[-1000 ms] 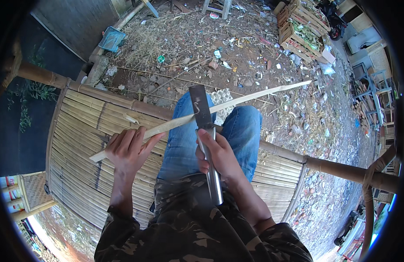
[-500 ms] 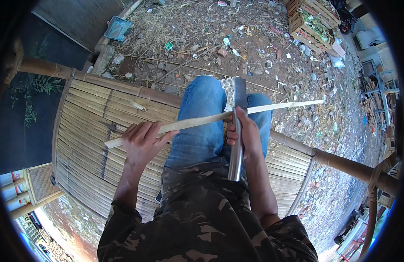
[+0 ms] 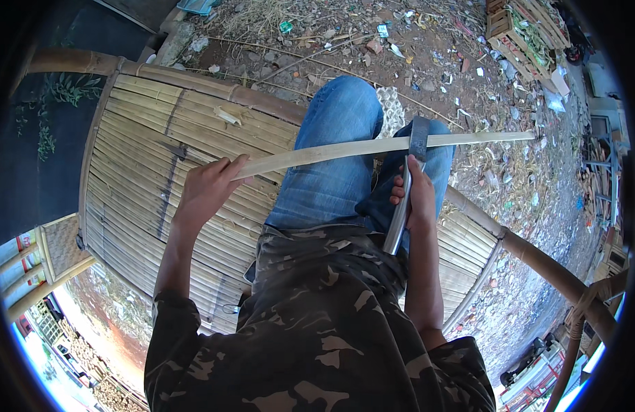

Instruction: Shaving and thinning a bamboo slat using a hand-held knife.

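A long pale bamboo strip (image 3: 331,150) lies across above my thighs, its far end sticking out past my right knee. My left hand (image 3: 211,185) is closed round the strip's left end. In my right hand (image 3: 419,196) is a knife (image 3: 418,134) with a broad dark blade and a shiny tubular metal handle. The blade crosses the strip over my right thigh; whether its edge bites into the strip cannot be seen. The handle's lower end points toward my waist.
I sit on a bamboo-slat bench (image 3: 139,165) with round bamboo rails (image 3: 537,257). A grey moulded egg tray (image 3: 391,110) shows beyond my knees. Wooden crates (image 3: 523,41) stand far right on littered ground. A pale scrap (image 3: 228,117) lies on the slats.
The knife and my right hand have moved right along the strip. My left hand, earlier with the strip's end sticking out past it, now grips that end. The whole view has shifted.
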Demonstrator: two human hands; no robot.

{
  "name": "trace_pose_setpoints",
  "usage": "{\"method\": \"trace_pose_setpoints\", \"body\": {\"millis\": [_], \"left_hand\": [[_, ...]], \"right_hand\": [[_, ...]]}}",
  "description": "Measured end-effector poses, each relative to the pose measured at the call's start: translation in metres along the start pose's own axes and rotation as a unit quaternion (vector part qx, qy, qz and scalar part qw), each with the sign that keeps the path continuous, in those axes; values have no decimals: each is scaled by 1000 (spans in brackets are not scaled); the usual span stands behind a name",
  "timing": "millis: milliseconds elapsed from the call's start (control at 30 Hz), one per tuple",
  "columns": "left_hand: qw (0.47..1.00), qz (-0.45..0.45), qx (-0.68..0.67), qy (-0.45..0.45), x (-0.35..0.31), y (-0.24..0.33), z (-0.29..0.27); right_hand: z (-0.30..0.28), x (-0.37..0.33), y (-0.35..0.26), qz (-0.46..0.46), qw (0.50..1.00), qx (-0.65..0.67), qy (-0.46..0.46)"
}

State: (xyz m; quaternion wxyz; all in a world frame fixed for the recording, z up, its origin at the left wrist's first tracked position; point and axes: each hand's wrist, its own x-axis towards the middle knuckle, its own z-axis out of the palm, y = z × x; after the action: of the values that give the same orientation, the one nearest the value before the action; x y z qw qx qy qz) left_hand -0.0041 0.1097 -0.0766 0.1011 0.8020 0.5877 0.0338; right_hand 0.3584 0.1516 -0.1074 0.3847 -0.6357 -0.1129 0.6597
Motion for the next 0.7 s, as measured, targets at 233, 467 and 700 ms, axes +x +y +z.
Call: {"method": "trace_pose_setpoints", "body": {"millis": [233,467,700], "left_hand": [[999,33,5,-35,19,34,3],[997,26,53,-47,13,43,-10],[995,16,82,-55,13,47,-15]], "right_hand": [[69,-57,21,76,946,-207,-238],[27,-20,-5,2,992,-110,-60],[48,-33,2,79,970,-172,-152]]}}
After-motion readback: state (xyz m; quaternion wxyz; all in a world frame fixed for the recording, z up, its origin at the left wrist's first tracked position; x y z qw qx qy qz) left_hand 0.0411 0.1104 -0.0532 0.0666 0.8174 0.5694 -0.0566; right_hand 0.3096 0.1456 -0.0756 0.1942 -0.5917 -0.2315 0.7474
